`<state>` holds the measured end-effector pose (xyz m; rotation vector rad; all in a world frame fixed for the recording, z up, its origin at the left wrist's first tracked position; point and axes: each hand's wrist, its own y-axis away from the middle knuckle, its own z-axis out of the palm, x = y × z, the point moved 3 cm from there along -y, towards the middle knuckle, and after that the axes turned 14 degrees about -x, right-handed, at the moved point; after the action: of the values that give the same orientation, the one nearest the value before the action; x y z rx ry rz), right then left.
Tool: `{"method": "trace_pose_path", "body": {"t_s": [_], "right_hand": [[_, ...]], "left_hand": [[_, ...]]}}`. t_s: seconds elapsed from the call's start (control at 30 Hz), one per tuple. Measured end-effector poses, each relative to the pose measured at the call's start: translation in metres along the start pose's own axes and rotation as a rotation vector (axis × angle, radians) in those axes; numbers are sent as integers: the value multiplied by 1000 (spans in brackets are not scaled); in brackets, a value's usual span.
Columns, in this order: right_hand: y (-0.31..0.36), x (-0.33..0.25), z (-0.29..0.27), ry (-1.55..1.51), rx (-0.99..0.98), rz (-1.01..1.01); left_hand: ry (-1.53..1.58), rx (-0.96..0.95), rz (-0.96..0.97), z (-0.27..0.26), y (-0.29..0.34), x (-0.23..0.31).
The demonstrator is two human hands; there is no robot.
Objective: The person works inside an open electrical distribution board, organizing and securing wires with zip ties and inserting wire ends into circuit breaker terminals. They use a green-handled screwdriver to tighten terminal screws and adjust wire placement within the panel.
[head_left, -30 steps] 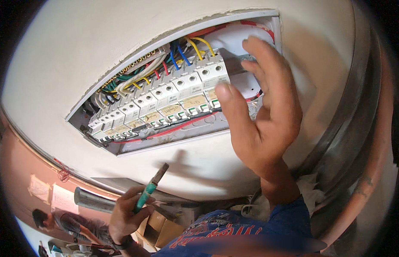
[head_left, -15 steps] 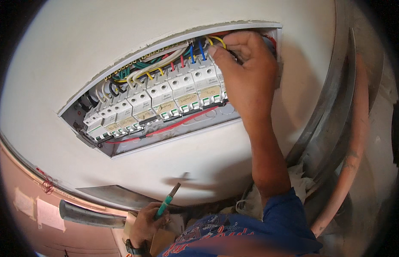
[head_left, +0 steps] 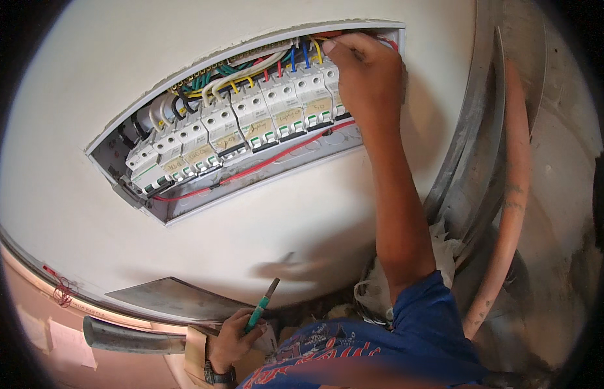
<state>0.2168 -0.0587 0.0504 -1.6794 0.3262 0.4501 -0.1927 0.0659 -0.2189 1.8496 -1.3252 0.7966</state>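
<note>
My right hand point(head_left: 373, 71) is up at the top right of a recessed breaker panel point(head_left: 269, 167), thumb and fingertips pinched together at a yellow wire point(head_left: 318, 52). That wire comes down onto the top of a white circuit breaker point(head_left: 313, 84) near the right end of the row. Part of the wire is hidden behind the fingers. Two blue wires point(head_left: 306, 55) enter the breaker tops just left of it. Low down, my left hand point(head_left: 235, 340) is wrapped round a slim green-handled tool point(head_left: 258, 314) with a dark tip pointing up.
Green, white, black and red wires crowd the panel's top. A red wire point(head_left: 250, 170) crosses below the breakers. Metal sheets point(head_left: 471, 149) and an orange pipe point(head_left: 517, 162) stand at the right. A grey tube point(head_left: 130, 336) and flat sheet point(head_left: 179, 299) lie lower left; a plastic bag point(head_left: 373, 295) sits below.
My right hand has shifted slightly up in the panel. The yellow wire, curved toward my fingers before, now runs down to the breaker top. My left hand still grips the green tool.
</note>
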Motion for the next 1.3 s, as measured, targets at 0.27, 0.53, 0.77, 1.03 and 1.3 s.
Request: {"method": "trace_pose_path", "body": {"t_s": [0.27,0.53,0.77,1.03,1.3], "right_hand": [[-4,2,-1,-25,-59,70],[-10,17,-1,-195,-157,249],[-11,12,-2,-70,-140,96],[-9,12,-2,-25,-186,226],[17,11,-32,-304,-99,15]], "left_hand": [[63,-128,-79,11,0,-8],[-5,-96,-29,27,5,-7],[4,-120,9,46,13,-5],[-10,-104,-15,60,16,-15],[103,-89,36,76,4,-11]]}}
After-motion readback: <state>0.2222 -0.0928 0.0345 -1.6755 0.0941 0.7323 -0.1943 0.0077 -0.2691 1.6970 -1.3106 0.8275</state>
